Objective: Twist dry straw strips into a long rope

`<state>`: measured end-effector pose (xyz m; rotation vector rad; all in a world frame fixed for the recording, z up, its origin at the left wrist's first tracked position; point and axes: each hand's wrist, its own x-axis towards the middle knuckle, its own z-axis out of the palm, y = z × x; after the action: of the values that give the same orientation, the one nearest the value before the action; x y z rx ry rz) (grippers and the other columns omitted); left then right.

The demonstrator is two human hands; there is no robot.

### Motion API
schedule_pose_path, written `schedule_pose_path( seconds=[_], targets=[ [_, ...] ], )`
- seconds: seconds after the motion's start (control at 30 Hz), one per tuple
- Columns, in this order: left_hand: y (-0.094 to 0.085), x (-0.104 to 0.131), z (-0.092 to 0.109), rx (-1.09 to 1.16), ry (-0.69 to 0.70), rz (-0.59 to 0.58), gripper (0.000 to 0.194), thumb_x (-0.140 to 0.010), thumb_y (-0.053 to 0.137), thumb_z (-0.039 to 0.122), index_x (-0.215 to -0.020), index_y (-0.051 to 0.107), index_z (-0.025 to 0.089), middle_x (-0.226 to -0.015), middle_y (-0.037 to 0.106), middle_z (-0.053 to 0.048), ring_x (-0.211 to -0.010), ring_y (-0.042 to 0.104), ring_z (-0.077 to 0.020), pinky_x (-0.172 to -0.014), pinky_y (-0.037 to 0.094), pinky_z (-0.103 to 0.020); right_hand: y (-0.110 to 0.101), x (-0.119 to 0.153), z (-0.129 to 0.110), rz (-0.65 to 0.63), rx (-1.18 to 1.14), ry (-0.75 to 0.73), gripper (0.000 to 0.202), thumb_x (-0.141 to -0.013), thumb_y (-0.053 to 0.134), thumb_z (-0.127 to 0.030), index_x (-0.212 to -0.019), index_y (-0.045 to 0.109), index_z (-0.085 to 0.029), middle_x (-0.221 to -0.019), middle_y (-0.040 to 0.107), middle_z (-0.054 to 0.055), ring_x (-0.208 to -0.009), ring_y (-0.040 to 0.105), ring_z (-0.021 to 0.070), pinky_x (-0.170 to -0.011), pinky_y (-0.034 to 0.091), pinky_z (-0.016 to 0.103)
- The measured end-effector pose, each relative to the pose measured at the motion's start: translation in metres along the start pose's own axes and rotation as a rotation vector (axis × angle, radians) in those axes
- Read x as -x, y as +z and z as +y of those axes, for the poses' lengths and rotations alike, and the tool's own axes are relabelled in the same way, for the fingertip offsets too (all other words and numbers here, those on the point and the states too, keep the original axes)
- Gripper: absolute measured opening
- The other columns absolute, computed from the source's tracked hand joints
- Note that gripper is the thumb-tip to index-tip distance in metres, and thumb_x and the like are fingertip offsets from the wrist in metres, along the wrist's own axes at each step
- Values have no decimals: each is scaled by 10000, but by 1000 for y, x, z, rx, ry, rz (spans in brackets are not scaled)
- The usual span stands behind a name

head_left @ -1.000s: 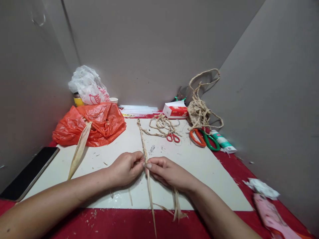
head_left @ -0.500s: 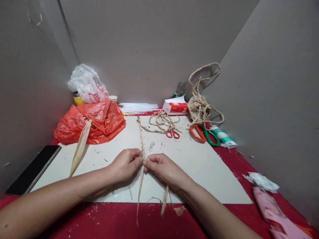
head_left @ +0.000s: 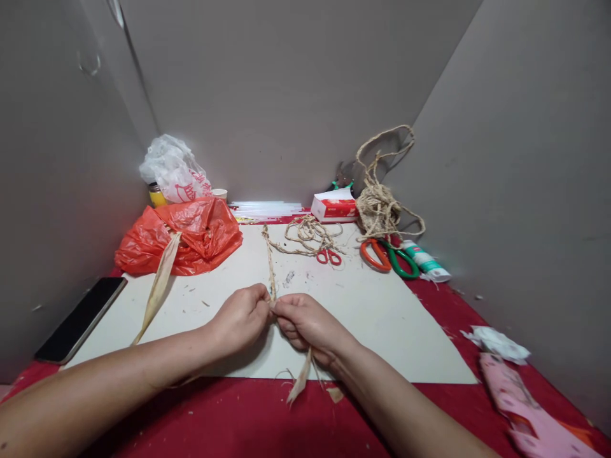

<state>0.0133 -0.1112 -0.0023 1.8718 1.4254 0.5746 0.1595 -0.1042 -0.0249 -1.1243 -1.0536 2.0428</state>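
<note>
A thin braided cord of dry plant fibre (head_left: 270, 264) runs down the white board (head_left: 382, 318) toward me. At its near end my left hand (head_left: 244, 317) pinches it with thumb and finger. My right hand (head_left: 305, 321) grips the same spot from the right, and the fingertips of both hands nearly touch. A loose strip of dry husk (head_left: 300, 381) hangs below my right hand over the board's front edge. The far part of the cord bends right into a loose coil (head_left: 308, 232).
Red-handled scissors (head_left: 329, 257) lie by the coil. An orange bag (head_left: 186, 235) with a husk strip (head_left: 160, 286) and a black phone (head_left: 81, 318) are left. A rope bundle (head_left: 379, 213), tissue box (head_left: 334, 207), larger scissors (head_left: 405, 262) and pink object (head_left: 525, 404) are right.
The long strip that hung down between my hands no longer shows there. The strip under my right hand has shifted left. The whole view has moved slightly.
</note>
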Motion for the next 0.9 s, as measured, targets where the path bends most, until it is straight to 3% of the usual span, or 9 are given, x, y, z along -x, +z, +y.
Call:
schedule_pose_path(
  seconds=[0.2,0.43,0.6,0.7,0.8,0.83,0.9],
  targets=[
    [2,9,6,-227,14,46,89,-807,357,194,-782,442,203,-654,531,-17,-614,481,-159,-576,294,-255,1,0,2,-69,-69,-21,303,-723,581,-350,-583,365,-191,-393,272,-117,-340,104,18,-336,38,183],
    [14,18,0,-238,60,57,116,-805,393,189,-905,453,196,-676,572,-35,-617,522,-166,-559,298,-247,7,-3,10,40,-39,-76,311,-675,585,-320,-531,341,-190,-378,269,-110,-316,132,14,-336,47,194],
    [-3,24,7,-196,48,-39,239,-772,500,310,-968,548,182,-661,589,-6,-544,481,-128,-501,274,-222,4,-6,8,44,-18,-85,266,-679,576,-348,-578,388,-189,-390,281,-110,-327,135,19,-346,49,194],
    [-21,19,7,-120,28,27,286,-795,468,393,-837,626,158,-608,564,2,-531,451,-111,-507,285,-221,-1,-5,4,-17,-13,-85,254,-673,600,-349,-620,416,-182,-408,269,-114,-343,117,15,-357,36,188],
    [-24,5,-1,66,58,166,242,-770,464,308,-736,619,126,-634,555,-6,-583,450,-104,-562,327,-224,-5,-7,3,-63,24,-77,247,-676,617,-363,-666,459,-173,-409,244,-122,-347,95,14,-362,19,183],
    [-20,0,-5,164,45,142,210,-743,484,288,-748,614,122,-649,556,-6,-595,455,-103,-576,339,-224,-6,-8,3,-82,31,-71,250,-679,617,-370,-671,465,-173,-404,236,-124,-344,88,15,-360,17,183],
    [-9,-10,-11,388,-63,-30,181,-701,501,290,-706,580,128,-600,539,5,-541,447,-95,-560,352,-230,-8,-10,2,-104,40,-74,267,-683,618,-382,-648,452,-175,-394,233,-125,-338,83,15,-353,22,185]
  ],
)
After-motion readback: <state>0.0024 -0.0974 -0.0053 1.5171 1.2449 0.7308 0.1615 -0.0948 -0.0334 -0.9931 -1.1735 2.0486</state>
